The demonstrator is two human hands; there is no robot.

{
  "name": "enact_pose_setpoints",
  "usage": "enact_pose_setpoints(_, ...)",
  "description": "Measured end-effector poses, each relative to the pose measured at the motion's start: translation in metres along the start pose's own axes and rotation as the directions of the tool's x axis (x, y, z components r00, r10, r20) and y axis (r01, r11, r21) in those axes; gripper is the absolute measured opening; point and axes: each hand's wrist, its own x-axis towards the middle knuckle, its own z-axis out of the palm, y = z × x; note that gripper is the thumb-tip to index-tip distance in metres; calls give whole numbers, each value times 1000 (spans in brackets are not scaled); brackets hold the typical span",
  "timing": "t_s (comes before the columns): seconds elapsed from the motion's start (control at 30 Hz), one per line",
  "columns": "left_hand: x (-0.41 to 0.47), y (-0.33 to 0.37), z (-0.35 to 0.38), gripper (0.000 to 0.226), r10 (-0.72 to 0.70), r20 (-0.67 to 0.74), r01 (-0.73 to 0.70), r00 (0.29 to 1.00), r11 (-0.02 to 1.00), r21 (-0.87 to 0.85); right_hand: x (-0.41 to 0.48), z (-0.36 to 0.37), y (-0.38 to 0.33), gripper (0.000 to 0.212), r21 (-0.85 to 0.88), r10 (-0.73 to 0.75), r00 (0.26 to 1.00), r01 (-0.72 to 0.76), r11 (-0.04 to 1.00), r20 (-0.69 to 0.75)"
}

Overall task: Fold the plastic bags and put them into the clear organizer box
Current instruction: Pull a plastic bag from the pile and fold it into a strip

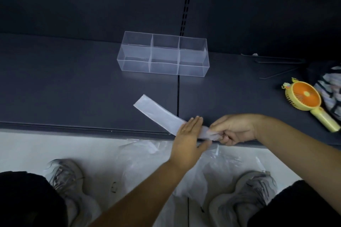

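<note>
A plastic bag [156,112], folded into a long pale strip, lies slantwise on the dark shelf, its near end at the shelf's front edge. My left hand [188,140] lies flat on the strip's near part, fingers straight. My right hand [232,131] pinches the strip's near end, fingers curled round it. The clear organizer box [163,54], with three compartments across, stands farther back on the shelf, and I see nothing inside it. More loose clear plastic bags [217,167] lie on the floor between my feet.
A yellow and orange hand-held fan [306,101] lies on the shelf at the right, beside a patterned bag [330,88]. Thin wire hangers [276,66] rest behind them. The shelf's front edge [83,129] runs across the view. My shoes [66,175] stand on the pale floor.
</note>
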Motion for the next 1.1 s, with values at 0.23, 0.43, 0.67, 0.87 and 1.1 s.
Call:
enact_pose_setpoints(0.23, 10, 10, -45, 25, -441, 77, 346, 894, 571, -744, 22, 4, -18, 43, 275, -419, 871, 481, 832, -258)
enact_pose_setpoints(0.43, 27, -29, -75, 25, -431, 368, 461, 824, 133, -877, 62, 38, -16, 67, 217, -382, 920, 392, 894, -91)
enact_pose_setpoints(0.67, 52, -66, -84, 22, -556, 365, 548, 747, 203, -812, 83, 51, -6, 9, -125, -397, 850, 378, 917, -346)
enact_pose_setpoints(0.87, 69, -86, -108, 16, -719, 256, 569, 646, 230, -789, 87, 53, -8, 11, -109, -359, 832, 347, 932, -423)
enact_pose_setpoints(1.1, 36, -75, -95, 34, -319, -463, 296, 827, 947, -124, 81, 47, -9, 13, -115, -336, 865, 316, 942, -373)
